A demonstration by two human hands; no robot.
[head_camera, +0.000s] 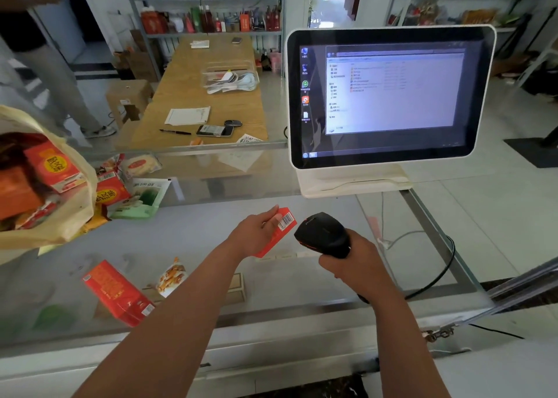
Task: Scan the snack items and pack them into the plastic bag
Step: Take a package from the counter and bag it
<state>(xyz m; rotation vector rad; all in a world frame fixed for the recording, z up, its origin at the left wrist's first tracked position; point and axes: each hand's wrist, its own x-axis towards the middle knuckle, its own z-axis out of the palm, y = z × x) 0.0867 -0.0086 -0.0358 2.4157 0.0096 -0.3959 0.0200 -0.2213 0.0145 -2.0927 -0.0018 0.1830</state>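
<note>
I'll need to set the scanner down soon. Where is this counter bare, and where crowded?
The glass counter is bare between the green packet and the monitor base, ahead of the scanner. A second patch lies right of the scanner, bordered by the black cable. Crowded: the left end, with the bag and loose snacks beside it.

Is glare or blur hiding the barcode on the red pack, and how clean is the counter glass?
Head view throughout: the barcode on the red pack is sharp and glare-free beside the scanner; the glass counter carries pale reflections that haze the red box beneath; the wide lens bows the monitor edges; back shelves are soft.
</note>
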